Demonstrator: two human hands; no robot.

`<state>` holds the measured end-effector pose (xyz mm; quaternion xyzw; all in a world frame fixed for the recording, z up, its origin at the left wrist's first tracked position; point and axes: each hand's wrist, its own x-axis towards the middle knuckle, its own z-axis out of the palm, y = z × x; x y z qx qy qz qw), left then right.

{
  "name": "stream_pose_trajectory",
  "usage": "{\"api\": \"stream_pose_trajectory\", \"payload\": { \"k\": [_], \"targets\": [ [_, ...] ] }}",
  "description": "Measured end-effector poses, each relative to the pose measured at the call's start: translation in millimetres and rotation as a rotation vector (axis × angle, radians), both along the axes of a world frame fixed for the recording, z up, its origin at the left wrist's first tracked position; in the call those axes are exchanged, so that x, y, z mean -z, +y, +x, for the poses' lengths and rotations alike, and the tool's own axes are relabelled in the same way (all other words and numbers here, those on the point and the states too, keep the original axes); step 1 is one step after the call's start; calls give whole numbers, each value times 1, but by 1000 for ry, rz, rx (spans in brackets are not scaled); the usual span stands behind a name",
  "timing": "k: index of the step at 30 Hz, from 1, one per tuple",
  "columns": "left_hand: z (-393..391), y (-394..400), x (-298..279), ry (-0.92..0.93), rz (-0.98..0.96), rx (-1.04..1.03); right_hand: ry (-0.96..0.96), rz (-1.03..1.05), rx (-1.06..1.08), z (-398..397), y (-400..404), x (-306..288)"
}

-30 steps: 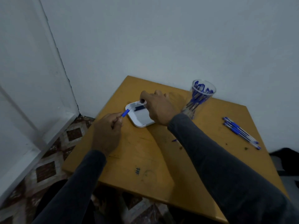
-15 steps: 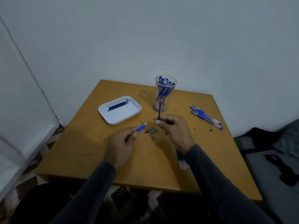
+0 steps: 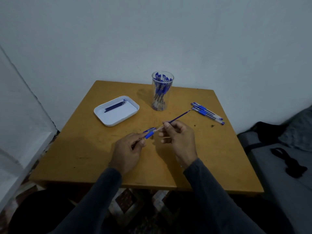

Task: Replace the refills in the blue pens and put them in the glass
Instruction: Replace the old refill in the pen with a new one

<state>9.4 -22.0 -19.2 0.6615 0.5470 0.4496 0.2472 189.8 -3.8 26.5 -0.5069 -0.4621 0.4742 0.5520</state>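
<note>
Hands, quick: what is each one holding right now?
Left hand: closed on the blue pen barrel.
Right hand: closed, pinching the refill at the barrel's open end.

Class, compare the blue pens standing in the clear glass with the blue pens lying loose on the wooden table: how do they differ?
The blue pens in the clear glass stand roughly upright, crossing; the loose blue pens on the table lie flat, side by side. The first are contained in the glass; the second rest bare on the wooden table. Both groups are blue.

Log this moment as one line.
left hand: grips pen barrel | right hand: feeding refill into barrel | glass: holds pens | tray: refills
</note>
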Motion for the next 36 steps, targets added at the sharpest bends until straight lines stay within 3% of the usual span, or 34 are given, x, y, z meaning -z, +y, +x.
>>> {"api": "stream_pose_trajectory", "payload": {
  "k": [15,21,25,27,31,34,36],
  "targets": [
    [1,-1,0,48,42,17,11,-54,-29,-1,-1,3],
    [1,-2,-1,70,47,34,-6,-135,-154,-1,-2,4],
    [2,-3,-2,59,47,19,73,-137,-35,-1,1,-1],
    [3,-3,-3,57,43,18,-1,-124,-22,0,2,-2],
    [2,-2,-1,40,32,10,-121,-193,-196,1,1,-5],
    [2,-2,0,23,18,-14,-40,-257,-65,-1,5,-3],
    [1,-2,0,5,18,-20,-223,-258,43,-1,10,5]
  ]
}}
